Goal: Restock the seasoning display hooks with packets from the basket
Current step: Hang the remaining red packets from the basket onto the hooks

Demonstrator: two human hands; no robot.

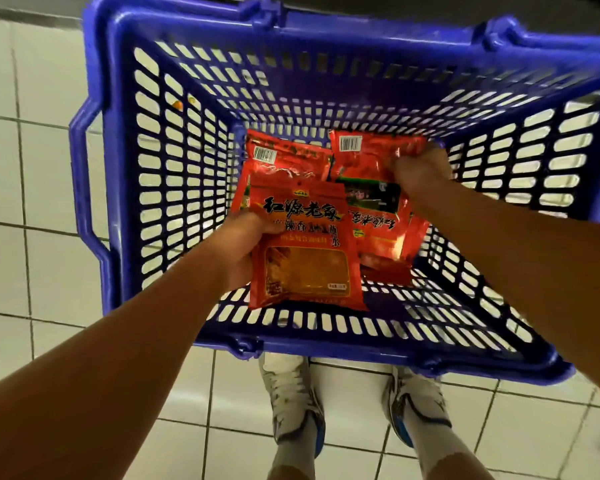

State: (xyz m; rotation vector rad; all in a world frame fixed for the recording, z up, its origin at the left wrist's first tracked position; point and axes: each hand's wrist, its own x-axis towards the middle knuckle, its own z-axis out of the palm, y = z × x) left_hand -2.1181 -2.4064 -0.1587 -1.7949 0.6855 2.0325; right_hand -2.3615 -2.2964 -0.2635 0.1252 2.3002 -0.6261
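both hands down in the basket, gathering red packets

the tiled floor (pixel 32 168) fills the edges of the view, pale squares with dark grout, and the person's two shoes (pixel 291 400) stand on it just behind the near rim. the display hooks are nowhere in view, so i judge this to be the collecting step, before any hanging.

the blue basket (pixel 125 161) sits on the floor, open side up, its slotted walls sloping in to a small bottom. that shape is likely why the packets have slid together in the middle rather than spreading out. only a few red packets are left; most of the bottom is bare.

the left hand (pixel 246 251) grasps the front packet (pixel 307 251) by its left edge, thumb over the printed face, holding it upright and clear of the pile with the clear window at the foot. held that way the hanging end is on top, which should suit a hook later.

the right hand (pixel 420 169) reaches to the far right of the pile and closes its fingertips on the top edge of a second packet (pixel 371 161), which lies flat with its print upside down. whether it is lifted yet i cannot tell.

a third packet (pixel 284 161) lies loose, behind the one held in front, barcode label up.

a small orange speck (pixel 178 105) shows at the left wall.
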